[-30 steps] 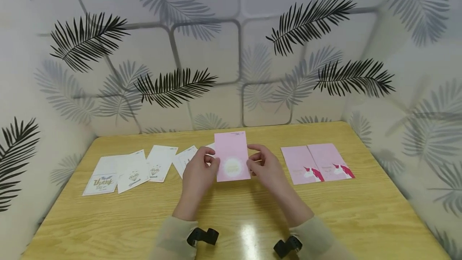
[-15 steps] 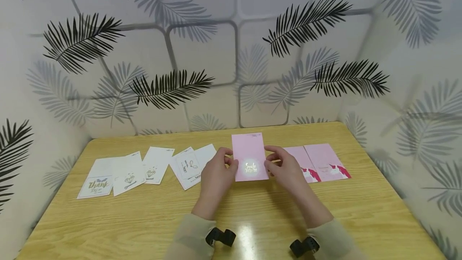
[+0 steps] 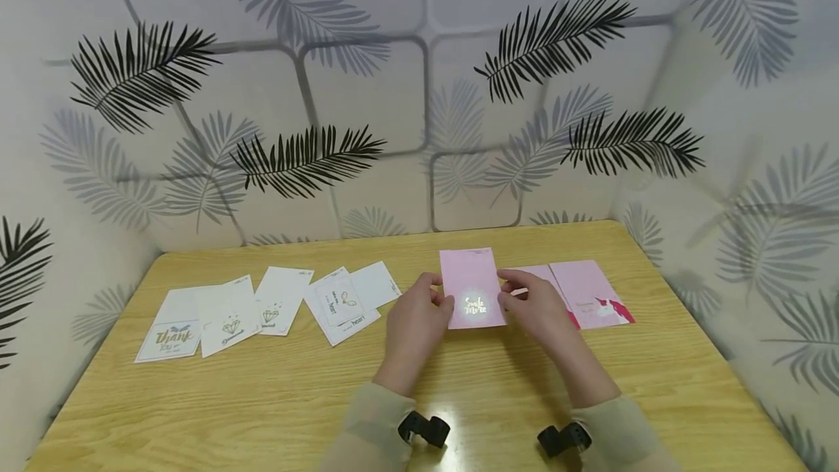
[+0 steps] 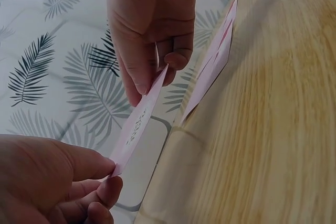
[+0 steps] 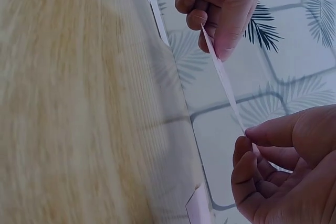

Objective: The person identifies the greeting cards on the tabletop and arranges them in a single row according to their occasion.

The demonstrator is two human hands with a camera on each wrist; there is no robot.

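Observation:
A pink card (image 3: 473,279) reading "Smile more" is held up off the table between both hands. My left hand (image 3: 417,323) pinches its left edge between thumb and fingers. On the opposite edge, my right hand (image 3: 536,304) pinches it the same way. Both wrist views show the card nearly edge-on, the left hand's grip (image 4: 68,182) and the right hand's grip (image 5: 283,166) each at one side. Just behind the right hand lie two pink unicorn cards (image 3: 592,293), the nearer one partly hidden by that hand.
Several white cards lie to the left on the wooden table (image 3: 262,399): a "Thank you" card (image 3: 172,333), diamond-print cards (image 3: 229,315) and overlapping heart cards (image 3: 341,304). A wall with a leaf pattern (image 3: 367,130) rises behind the table's back edge.
Both hands have moved to the right with the pink card, from in front of the heart cards toward the unicorn cards. The heart cards have come into fuller view.

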